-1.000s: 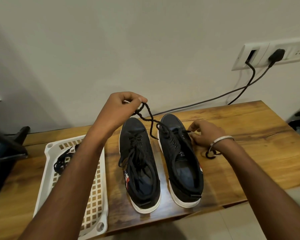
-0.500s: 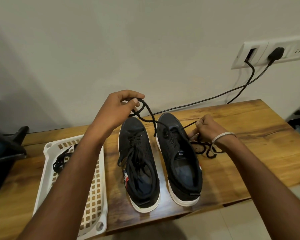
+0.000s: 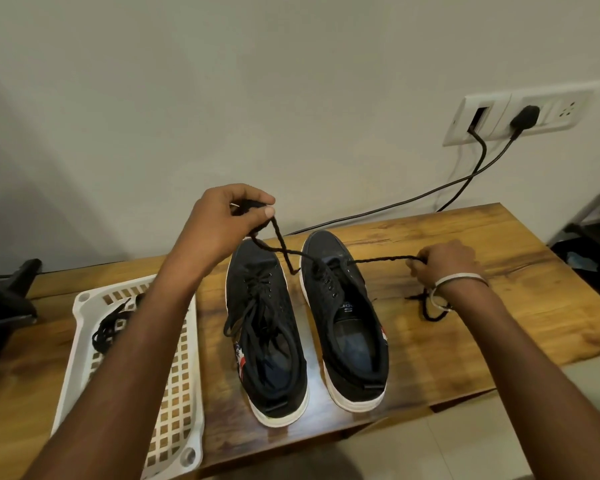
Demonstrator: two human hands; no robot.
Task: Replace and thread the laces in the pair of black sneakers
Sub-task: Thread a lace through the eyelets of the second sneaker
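Fingers (image 3: 253, 202) pinching lace (image 3: 378, 259), both hands

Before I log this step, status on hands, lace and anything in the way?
Left hand pinches one lace end, raised; right hand holds the other end, pulled out sideways. Lace runs through the right sneaker's front eyelets. Left sneaker already laced. Nothing in the way.

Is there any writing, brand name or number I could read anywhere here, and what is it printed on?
White print on the tongue of the right sneaker: upside down and blurred; only a large "S" can be made out.
Red, white and blue patch on the left sneaker: too small to read.
Wall socket plate: no readable text.
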